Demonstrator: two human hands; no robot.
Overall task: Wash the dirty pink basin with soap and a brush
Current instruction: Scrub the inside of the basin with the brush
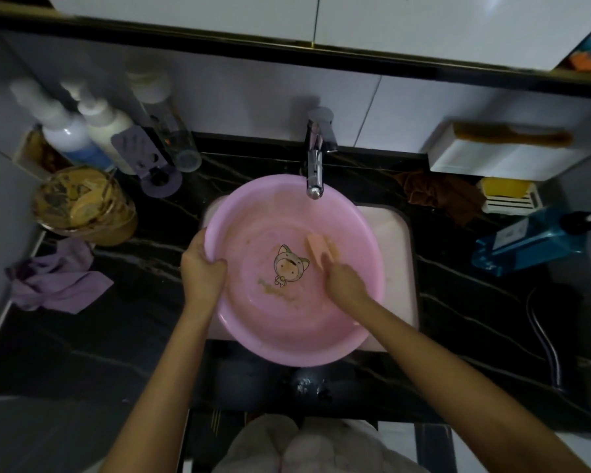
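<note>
The pink basin (246,213) sits in the white sink (393,240) directly below the tap (314,172), with its far rim under the spout. Below and left of the tap, our left hand (202,268) curls over the basin's rim and grips it. Below and slightly right of the tap, our right hand (343,279) wraps round an orange brush (321,250), holding it against the basin's floor. A brownish smear (278,292) lies further below the tap, beside a cartoon print (289,264).

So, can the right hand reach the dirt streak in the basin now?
Probably yes: the right hand holds the brush inside the basin, and the streak lies open nearby, nothing between.
</note>
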